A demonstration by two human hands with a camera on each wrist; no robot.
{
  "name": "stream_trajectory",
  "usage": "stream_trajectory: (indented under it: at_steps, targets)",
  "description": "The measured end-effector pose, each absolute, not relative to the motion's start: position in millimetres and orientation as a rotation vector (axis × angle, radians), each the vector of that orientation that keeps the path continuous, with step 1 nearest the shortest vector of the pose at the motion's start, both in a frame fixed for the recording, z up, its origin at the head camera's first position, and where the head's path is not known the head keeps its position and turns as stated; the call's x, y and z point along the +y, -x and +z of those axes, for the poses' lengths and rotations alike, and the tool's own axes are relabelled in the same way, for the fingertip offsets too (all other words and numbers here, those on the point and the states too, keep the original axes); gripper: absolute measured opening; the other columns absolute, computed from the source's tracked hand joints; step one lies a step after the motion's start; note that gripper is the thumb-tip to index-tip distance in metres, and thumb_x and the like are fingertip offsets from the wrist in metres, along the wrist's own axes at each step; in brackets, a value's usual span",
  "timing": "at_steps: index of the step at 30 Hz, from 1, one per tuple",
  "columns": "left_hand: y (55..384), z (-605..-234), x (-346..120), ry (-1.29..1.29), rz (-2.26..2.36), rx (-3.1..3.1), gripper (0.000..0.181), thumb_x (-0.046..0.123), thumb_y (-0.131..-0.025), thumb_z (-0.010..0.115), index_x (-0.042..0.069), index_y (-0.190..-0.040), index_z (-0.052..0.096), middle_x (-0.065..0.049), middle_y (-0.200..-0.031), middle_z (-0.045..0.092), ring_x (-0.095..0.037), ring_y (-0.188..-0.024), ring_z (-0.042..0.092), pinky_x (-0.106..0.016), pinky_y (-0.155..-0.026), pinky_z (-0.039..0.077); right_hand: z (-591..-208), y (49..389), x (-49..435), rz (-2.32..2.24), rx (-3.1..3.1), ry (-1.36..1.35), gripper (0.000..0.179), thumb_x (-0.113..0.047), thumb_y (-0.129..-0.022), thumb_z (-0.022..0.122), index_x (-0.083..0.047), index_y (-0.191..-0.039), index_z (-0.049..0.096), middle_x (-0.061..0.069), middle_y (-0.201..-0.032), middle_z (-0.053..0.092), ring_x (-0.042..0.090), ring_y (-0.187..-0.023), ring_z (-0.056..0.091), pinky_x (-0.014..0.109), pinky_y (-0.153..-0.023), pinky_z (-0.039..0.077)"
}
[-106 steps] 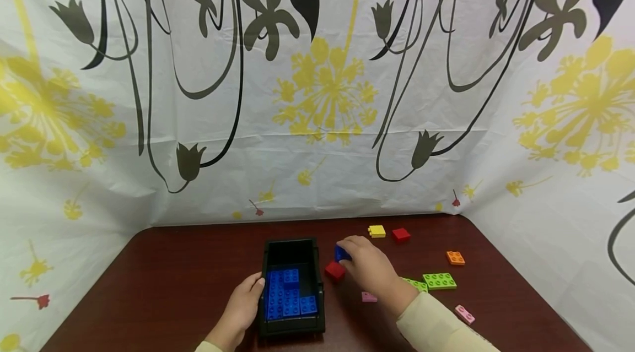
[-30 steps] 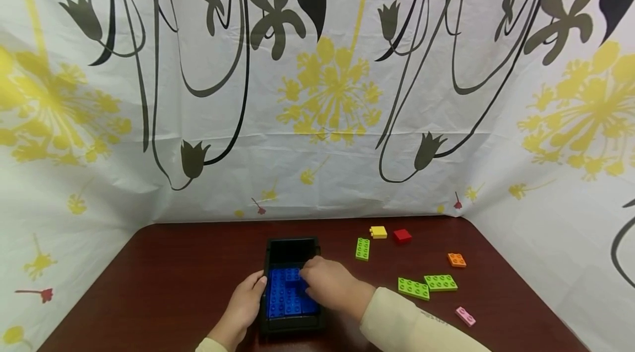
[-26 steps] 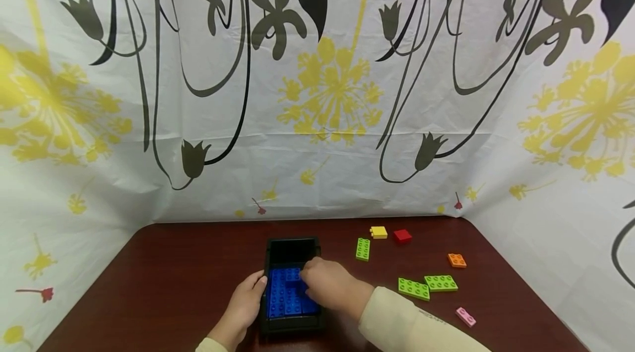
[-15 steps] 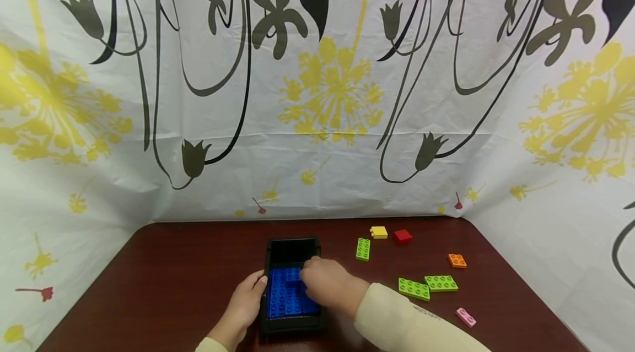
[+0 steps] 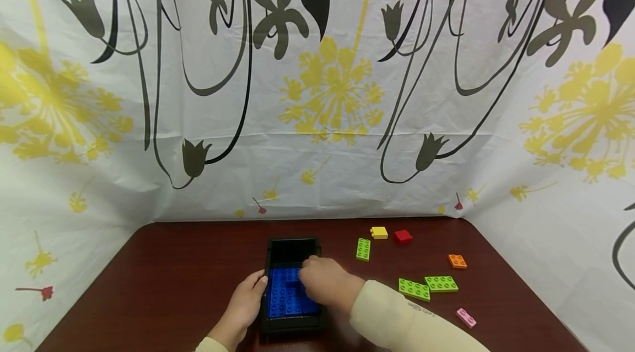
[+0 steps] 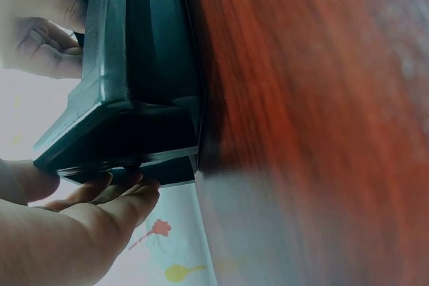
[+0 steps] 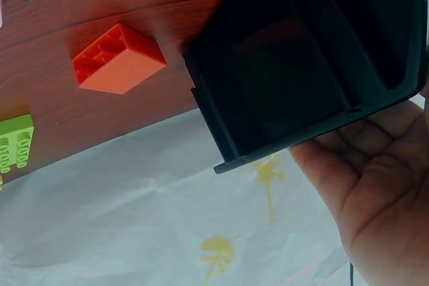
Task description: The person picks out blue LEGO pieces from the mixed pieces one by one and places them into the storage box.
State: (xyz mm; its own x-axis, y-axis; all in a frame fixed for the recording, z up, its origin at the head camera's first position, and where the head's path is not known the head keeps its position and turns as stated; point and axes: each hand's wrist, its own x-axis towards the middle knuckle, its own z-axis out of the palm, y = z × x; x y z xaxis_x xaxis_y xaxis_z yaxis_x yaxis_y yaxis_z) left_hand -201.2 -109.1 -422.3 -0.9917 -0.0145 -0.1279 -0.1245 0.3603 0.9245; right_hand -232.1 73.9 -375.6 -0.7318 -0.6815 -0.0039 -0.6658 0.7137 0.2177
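Observation:
A black bin (image 5: pixel 291 323) stands on the table. Blue studded bricks (image 5: pixel 285 301) lie joined in it. My left hand (image 5: pixel 242 301) grips the bin's left wall; in the left wrist view, that hand (image 6: pixel 80 226) has its thumb and fingers on either side of the wall. My right hand (image 5: pixel 326 281) reaches over the right wall, fingers curled down at the blue bricks. The right wrist view shows the palm (image 7: pixel 385 185) behind the rim. Its fingertips are hidden, so whether they pinch a brick cannot be told. A red brick (image 7: pixel 120 58) lies beside the bin.
Right of the bin lie several green bricks (image 5: pixel 414 289), a yellow brick (image 5: pixel 379 233), another red brick (image 5: pixel 403 237), an orange brick (image 5: pixel 457 261) and a pink brick (image 5: pixel 466 318). A patterned cloth (image 5: pixel 317 176) hangs behind the dark wooden table (image 5: pixel 198 264).
My right hand, holding a blue brick right of the bin at first, has moved left into the bin and since then hardly shifted. The left hand keeps its grip on the wall.

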Motion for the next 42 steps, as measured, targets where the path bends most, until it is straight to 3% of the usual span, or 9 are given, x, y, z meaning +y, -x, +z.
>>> stream_trajectory:
  at_steps: [15,23,34,42]
  targets:
    - [201.7,-424.1,-108.7,0.145,1.709,2.517,0.050,0.026,-0.105,0.038,-0.008,-0.142,0.039,-0.031,-0.143,0.039,-0.051,-0.131,0.035,-0.064,-0.100,0.037,-377.5,237.3,64.9,-0.431,-2.928,-1.116,0.009,-0.022,-0.089,0.068,-0.018,-0.091,0.075,-0.006,-0.094,0.068,0.009,-0.079,0.055,0.028,-0.075,0.056]
    - [202.5,-424.8,-109.0,0.149,1.704,2.512,0.051,0.027,-0.106,0.038,-0.009,-0.142,0.038,-0.031,-0.144,0.039,-0.051,-0.131,0.034,-0.064,-0.100,0.037,-379.9,236.0,65.8,-0.494,-2.888,-1.146,0.010,-0.020,-0.091,0.066,-0.017,-0.087,0.075,-0.006,-0.088,0.067,0.007,-0.075,0.053,0.025,-0.069,0.055]
    - [203.0,-424.6,-109.3,0.152,1.697,2.509,0.051,0.027,-0.106,0.038,-0.009,-0.142,0.038,-0.031,-0.144,0.039,-0.051,-0.131,0.035,-0.064,-0.099,0.037,-382.3,233.2,68.3,-0.586,-2.808,-1.202,0.007,-0.023,-0.090,0.069,-0.019,-0.087,0.075,-0.009,-0.089,0.068,0.006,-0.075,0.052,0.021,-0.077,0.051]
    - [202.7,-424.2,-108.6,0.138,1.709,2.500,0.051,0.027,-0.106,0.038,-0.008,-0.142,0.039,-0.031,-0.144,0.039,-0.052,-0.131,0.035,-0.064,-0.099,0.037,-380.3,236.0,70.0,-0.444,-2.869,-1.181,0.012,-0.021,-0.091,0.067,-0.018,-0.081,0.072,-0.007,-0.071,0.062,0.005,-0.063,0.049,0.023,-0.064,0.053]
